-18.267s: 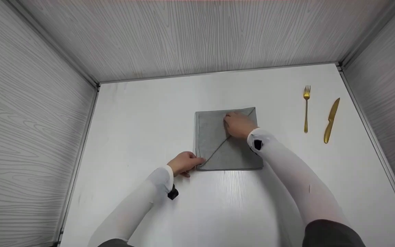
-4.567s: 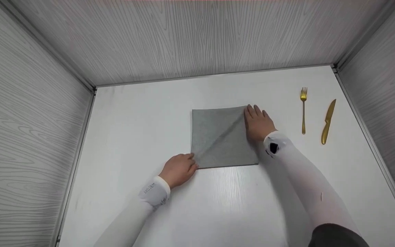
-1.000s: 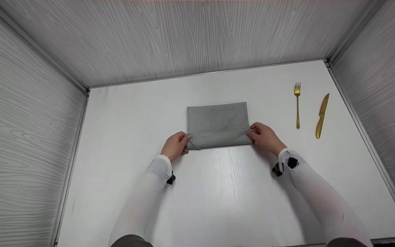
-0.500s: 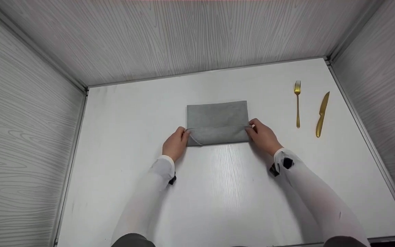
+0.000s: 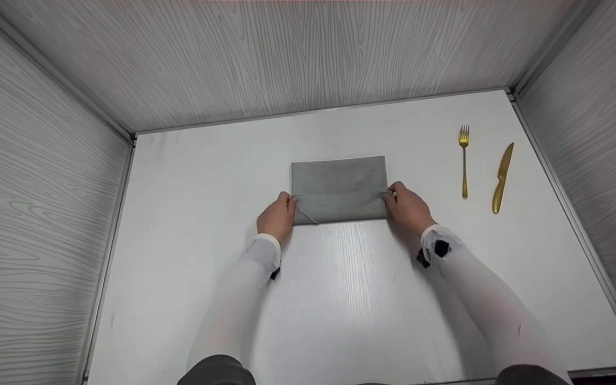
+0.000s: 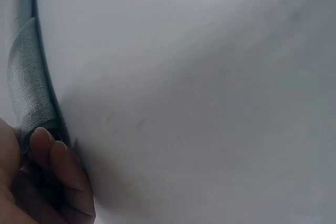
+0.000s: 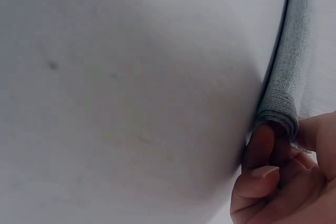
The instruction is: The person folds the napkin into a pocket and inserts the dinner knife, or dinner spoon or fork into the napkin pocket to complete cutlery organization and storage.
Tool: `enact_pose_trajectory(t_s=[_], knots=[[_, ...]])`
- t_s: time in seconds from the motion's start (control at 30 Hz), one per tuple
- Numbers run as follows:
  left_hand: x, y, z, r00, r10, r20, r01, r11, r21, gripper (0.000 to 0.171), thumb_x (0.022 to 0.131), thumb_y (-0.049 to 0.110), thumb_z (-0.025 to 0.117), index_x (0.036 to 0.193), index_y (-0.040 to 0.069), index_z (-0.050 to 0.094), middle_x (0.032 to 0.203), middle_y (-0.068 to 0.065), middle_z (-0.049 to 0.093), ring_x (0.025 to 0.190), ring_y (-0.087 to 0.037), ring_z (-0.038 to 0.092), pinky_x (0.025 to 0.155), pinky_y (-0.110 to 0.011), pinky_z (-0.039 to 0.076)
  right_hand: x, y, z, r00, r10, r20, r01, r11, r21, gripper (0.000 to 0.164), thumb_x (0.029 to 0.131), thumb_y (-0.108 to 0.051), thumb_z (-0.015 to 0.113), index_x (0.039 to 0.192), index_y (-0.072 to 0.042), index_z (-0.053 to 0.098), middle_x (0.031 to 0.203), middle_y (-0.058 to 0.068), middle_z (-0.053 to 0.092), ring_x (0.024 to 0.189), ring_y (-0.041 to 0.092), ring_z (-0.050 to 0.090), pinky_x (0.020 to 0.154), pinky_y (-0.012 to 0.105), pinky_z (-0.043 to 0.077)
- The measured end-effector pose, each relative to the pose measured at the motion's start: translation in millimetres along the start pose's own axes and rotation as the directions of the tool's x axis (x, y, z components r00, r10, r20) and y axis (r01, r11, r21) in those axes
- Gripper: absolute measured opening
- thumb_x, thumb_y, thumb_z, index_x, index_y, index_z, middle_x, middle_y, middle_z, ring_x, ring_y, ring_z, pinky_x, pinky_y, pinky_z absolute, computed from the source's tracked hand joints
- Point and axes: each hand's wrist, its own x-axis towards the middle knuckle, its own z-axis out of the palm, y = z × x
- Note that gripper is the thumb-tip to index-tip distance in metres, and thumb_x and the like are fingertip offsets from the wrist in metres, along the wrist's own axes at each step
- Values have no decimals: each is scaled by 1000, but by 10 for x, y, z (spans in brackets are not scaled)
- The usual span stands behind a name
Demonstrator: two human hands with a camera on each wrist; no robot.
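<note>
A grey cloth napkin [image 5: 338, 179] lies in the middle of the white table, its near part folded over toward the back. My left hand [image 5: 277, 218] pinches the left end of the folded flap. At the flap's right end, my right hand [image 5: 408, 208] pinches the cloth between thumb and fingers. The left wrist view shows the rounded fold of the napkin [image 6: 27, 77] meeting the curled fingers [image 6: 65, 169]. In the right wrist view, stacked layers of the napkin [image 7: 286, 87] curve round just above the fingertips [image 7: 261, 142].
A gold fork [image 5: 464, 160] and a gold knife [image 5: 502, 179] lie side by side on the right of the white table [image 5: 206, 176]. Wood-grain panels [image 5: 297, 53] wall the table at the back, left and right.
Earlier the napkin lay as a flat square; now its near part is folded over. Over the last second, both hands have moved the flap's edge slightly farther toward the back.
</note>
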Motion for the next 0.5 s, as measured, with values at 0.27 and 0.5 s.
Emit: enact_pose_trajectory(t_s=[0.27,0.5], knots=[[31,39,45,1000,-4,8,4,998,61,37,108,45,32,106,14,54,69,1,58,60,-16,55,53,-30,43,66,-37,2,998,48,31,-47,998,-37,35,107,-32,42,125,-4,52,106,16,67,85,29,61,76,43,49],[51,73,72,1000,-2,-31,5,995,96,35,109,41,35,104,12,54,68,0,58,59,-16,57,51,-31,44,121,-76,1,994,91,57,-88,995,-54,35,107,-32,40,126,-4,50,111,18,68,89,29,62,79,44,50]])
